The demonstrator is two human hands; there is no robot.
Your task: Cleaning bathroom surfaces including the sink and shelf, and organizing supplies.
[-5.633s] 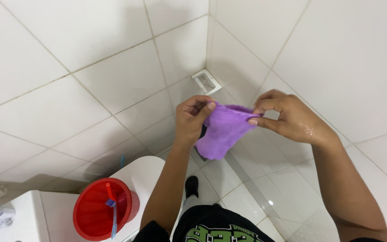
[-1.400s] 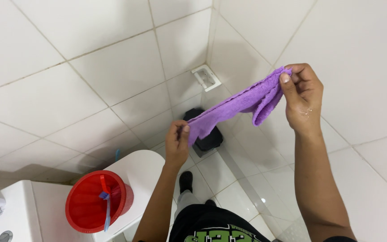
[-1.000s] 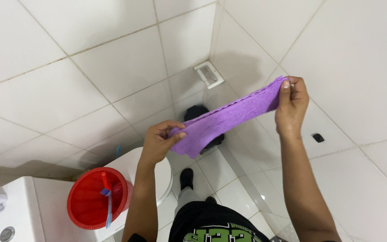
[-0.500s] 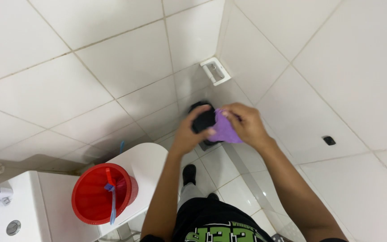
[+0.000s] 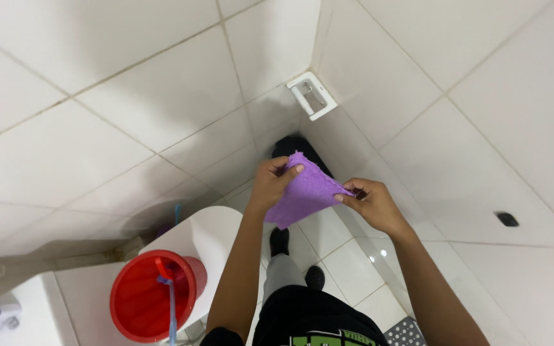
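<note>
White tiled walls surround the work. A purple cloth is pinched between left hand and right hand, both clamped on its edges, mid-fold. Corners need aligning next, judged.

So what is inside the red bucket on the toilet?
Inside the red bucket, a blue stick leans against the rim and reaches downward. The red inner wall shows; the stick's lower end is out of frame.

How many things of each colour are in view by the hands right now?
Purple: 1, the cloth held by the left hand and right hand
Red: 1, the bucket
Black: 1, the bin on the floor
Total: 3
</note>
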